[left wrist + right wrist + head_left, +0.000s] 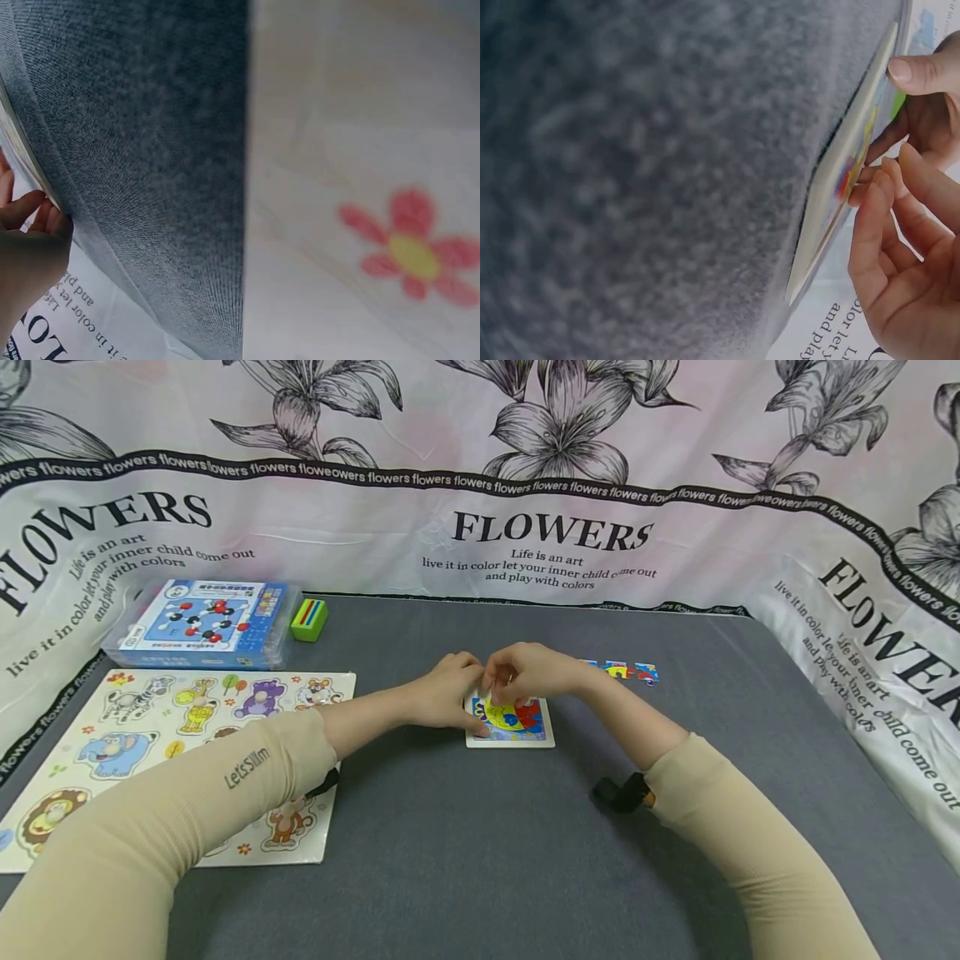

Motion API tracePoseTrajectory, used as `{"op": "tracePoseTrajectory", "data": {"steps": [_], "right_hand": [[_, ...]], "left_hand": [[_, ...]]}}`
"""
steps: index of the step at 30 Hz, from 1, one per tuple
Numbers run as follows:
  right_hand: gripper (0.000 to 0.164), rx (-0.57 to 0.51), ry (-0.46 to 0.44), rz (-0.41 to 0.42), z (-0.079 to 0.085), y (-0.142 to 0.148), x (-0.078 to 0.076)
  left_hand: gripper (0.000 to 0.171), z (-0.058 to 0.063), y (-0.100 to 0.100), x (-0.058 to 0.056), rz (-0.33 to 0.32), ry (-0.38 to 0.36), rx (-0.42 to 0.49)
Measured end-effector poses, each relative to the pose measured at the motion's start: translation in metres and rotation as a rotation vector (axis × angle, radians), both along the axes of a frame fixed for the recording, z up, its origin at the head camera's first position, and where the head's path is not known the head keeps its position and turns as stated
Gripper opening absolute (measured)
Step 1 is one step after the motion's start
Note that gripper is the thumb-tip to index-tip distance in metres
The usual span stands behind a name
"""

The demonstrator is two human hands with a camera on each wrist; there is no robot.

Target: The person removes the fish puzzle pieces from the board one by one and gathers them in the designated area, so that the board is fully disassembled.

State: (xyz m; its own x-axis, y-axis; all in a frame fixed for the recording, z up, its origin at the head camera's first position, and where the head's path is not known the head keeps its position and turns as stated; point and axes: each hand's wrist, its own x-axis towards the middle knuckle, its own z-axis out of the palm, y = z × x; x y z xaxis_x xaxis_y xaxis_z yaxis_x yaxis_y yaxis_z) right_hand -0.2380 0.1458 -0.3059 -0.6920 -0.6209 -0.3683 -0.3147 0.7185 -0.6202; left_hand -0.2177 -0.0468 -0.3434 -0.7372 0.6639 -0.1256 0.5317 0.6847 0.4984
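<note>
A small jigsaw puzzle (525, 720) with a white frame and a red, yellow and blue picture lies on the grey table. My left hand (448, 692) grips its left side, the thumb on the frame near the front and the fingers toward the far corner. Over the puzzle's upper left part, my right hand (531, 672) has its fingers bent and the fingertips (889, 166) drawn together close to the surface; I cannot tell whether a piece is between them. Loose puzzle pieces (617, 670) lie behind the right forearm, partly hidden by it.
A large animal board (183, 768) lies at the left, under the left forearm. Behind it stand a clear plastic case (202, 625) with a molecule picture and a green block (309, 620) with coloured stripes. A flower-printed cloth (555, 543) hangs along the table's back edge.
</note>
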Motion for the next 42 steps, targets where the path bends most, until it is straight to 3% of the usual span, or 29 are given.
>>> {"op": "tracePoseTrajectory", "data": {"steps": [6,14,42], "right_hand": [[0.027,0.021,0.016,0.044,-0.005,-0.001,0.0],[0.032,0.022,0.031,0.037,-0.011,0.0,0.0],[0.033,0.021,0.082,0.032,-0.015,-0.002,0.003]], "left_hand": [[0.077,-0.001,0.0,0.0,0.016,-0.01,0.025],[0.079,-0.002,-0.001,0.001,0.034,-0.026,0.035],[0.077,-0.003,-0.001,0.002,0.044,-0.039,0.049]]}}
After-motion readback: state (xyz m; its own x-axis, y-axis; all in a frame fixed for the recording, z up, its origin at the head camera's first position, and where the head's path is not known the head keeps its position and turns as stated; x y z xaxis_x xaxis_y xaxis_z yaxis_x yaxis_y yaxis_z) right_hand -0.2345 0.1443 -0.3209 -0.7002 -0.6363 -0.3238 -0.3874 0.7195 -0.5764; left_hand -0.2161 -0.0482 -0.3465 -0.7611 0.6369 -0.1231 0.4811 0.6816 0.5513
